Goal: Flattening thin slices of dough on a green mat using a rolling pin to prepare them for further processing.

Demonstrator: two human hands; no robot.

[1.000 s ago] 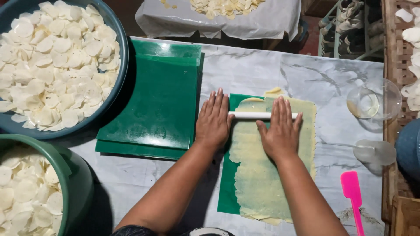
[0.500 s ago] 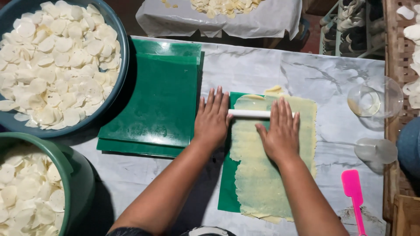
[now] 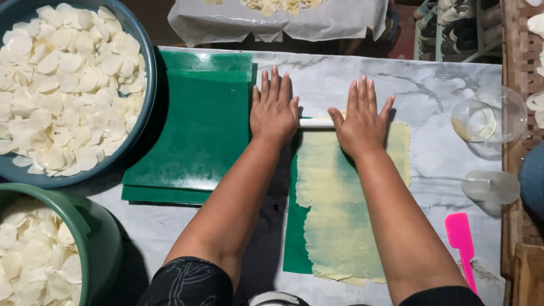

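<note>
A white rolling pin [image 3: 316,122] is pressed flat at the far end of a thin, pale yellow dough sheet [image 3: 340,209], and both palms are laid over it. The left hand [image 3: 274,109] is spread open, fingers straight, bearing down on the pin's left end; the right hand [image 3: 361,118] is likewise flattened and unclenched over the right end. Nothing is gripped: the pin is simply trapped under the palms, and only a short white stretch is seen between them.

The pin is judged stiff, smooth and light, best worked from its two ends with flat palms. The sheet is judged very soft and tear-prone, its near edge already ragged; it is probably best lifted with the green mat [image 3: 296,243] beneath it.

Relative to the pin: the sheet stretches nearer the person, a stack of green mats [image 3: 198,130] lies just left, a blue basin of pale slices [image 3: 148,68] sits further left, a glass bowl [image 3: 490,119] stands well right, and a pink spatula [image 3: 460,241] lies right and nearer.
</note>
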